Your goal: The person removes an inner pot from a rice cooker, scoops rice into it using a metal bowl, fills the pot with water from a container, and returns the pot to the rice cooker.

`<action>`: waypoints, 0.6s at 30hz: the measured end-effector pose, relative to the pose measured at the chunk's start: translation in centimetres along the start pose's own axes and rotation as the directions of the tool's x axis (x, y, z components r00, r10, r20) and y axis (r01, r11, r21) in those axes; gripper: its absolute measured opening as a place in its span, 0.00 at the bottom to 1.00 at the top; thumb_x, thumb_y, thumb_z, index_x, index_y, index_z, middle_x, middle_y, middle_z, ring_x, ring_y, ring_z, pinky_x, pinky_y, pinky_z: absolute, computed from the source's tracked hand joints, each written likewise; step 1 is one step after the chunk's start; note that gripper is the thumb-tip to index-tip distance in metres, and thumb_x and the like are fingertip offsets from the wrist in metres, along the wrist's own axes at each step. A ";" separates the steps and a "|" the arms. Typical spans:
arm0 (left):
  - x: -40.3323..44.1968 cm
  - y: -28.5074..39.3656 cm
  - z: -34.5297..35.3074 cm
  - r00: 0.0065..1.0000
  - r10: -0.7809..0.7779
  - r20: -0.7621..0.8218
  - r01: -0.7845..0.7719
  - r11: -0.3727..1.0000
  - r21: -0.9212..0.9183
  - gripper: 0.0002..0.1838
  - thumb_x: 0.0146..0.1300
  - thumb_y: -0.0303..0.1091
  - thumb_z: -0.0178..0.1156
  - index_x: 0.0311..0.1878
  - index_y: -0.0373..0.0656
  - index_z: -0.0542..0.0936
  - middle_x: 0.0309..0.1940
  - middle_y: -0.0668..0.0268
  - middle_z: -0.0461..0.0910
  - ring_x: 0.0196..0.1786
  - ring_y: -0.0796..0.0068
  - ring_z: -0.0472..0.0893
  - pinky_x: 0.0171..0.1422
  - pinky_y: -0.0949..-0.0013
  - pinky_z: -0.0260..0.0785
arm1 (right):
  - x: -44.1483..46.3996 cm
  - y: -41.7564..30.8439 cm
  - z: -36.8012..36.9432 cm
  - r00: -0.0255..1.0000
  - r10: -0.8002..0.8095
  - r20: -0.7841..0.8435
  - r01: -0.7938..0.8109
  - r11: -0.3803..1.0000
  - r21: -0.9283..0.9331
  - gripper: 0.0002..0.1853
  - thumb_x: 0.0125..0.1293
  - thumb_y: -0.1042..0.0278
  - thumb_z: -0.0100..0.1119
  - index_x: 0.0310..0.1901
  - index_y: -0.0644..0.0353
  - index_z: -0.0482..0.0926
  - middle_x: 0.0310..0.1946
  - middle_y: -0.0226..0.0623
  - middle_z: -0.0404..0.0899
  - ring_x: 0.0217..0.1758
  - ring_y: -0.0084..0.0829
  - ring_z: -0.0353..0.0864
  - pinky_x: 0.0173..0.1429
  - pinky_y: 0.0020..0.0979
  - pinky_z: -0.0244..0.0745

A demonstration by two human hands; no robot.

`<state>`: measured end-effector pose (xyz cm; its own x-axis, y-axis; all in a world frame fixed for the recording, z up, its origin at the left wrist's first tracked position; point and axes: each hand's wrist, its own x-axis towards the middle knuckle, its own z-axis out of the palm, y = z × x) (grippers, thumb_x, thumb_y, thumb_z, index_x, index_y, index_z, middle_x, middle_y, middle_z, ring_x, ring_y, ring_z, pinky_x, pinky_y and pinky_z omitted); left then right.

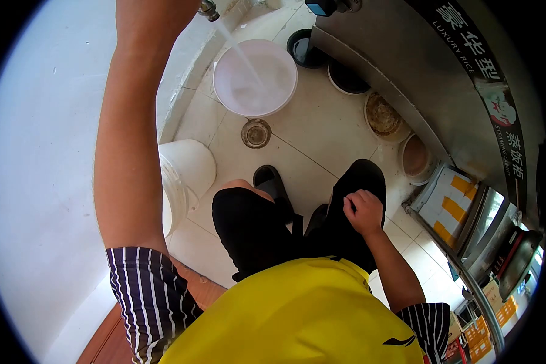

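Pinkish-white basin is the thing to look at here: it's on the tiled floor out ahead of the person and a bit to the left, past the feet, with a stream of water dropping into it from a tap up by the wall. It's round, so no long axis to worry about; what matters is that it sits below and just to the right of the tap. Left arm looks like the nearer one: it runs pretty much straight forward along the wall, striped sleeve at the elbow end, wrist heading out of the top edge beside the tap. The left hand is cropped off, so no clue whether it's gripping anything (annoying, since that's the bit I'd want to see). Right hand is well apart from the basin, back and to its right, lying on the right knee with the elbow bent. Nothing visible in it; fingers look bent, but I can't tell if they're properly closed or just draped. Between basin and feet there's a small round drain-looking thing, and a white bucket stands by the wall.
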<state>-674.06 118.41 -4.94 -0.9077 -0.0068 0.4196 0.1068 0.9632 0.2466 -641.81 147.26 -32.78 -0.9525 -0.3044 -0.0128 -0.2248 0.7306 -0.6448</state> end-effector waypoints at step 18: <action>0.5 -0.3 -0.5 0.999 0.044 -0.010 -0.044 0.999 -0.012 0.10 0.67 0.31 0.59 0.40 0.33 0.83 0.28 0.53 0.83 0.29 0.61 0.81 0.38 0.60 0.74 | 0.3 -0.3 -0.7 1.000 -0.004 -0.001 0.004 1.000 -0.024 0.06 0.57 0.68 0.66 0.29 0.54 0.78 0.26 0.33 0.75 0.30 0.38 0.77 0.34 0.36 0.74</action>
<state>-674.36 117.95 -4.40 -0.8980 0.0330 0.4387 0.1515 0.9594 0.2379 -642.16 147.40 -32.05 -0.9517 -0.3068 -0.0100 -0.2331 0.7436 -0.6266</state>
